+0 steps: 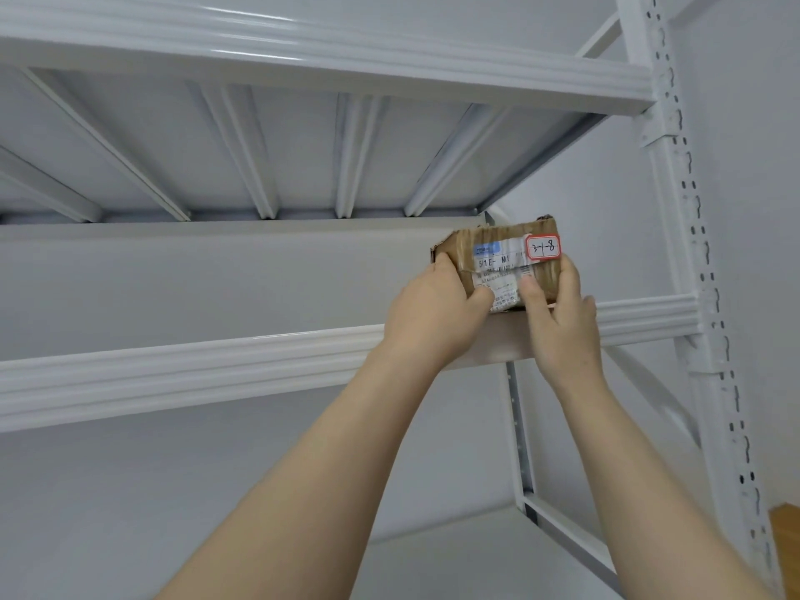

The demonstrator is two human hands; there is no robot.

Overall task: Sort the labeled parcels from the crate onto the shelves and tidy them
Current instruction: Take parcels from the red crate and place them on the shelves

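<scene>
Parcel (pixel 498 253): small brown cardboard box, held up at the right end of a white metal shelf (pixel 173 365), close to the perforated post (pixel 692 253). I cannot tell whether its base is on the shelf board or just above it, because the hands cover the lower edge.

Grip: both hands are clamped on the parcel, one at each short end. The left hand (pixel 433 309) wraps the left end, with its fingers (pixel 443 264) curled over the upper corner and the thumb pressed on the front face. The right hand (pixel 558 313) mirrors it on the right end, its fingers (pixel 569 270) against the side and the thumb on the front. Judgement: gripping both ends gives control for squaring the box to the shelf edge at arm's reach overhead.

Orientation: the long axis runs from the left-hand fingers to the right-hand fingers, roughly along the shelf's front rail, with the right end sitting slightly higher in view. The labelled face points outward toward the person. A white shipping label (pixel 498 275) lies between the two thumbs. The red-bordered sticker (pixel 543 247), handwritten "3-1-8", sits just above the right-hand fingers. Judgement: the face is kept outward so the code reads from the aisle.
</scene>
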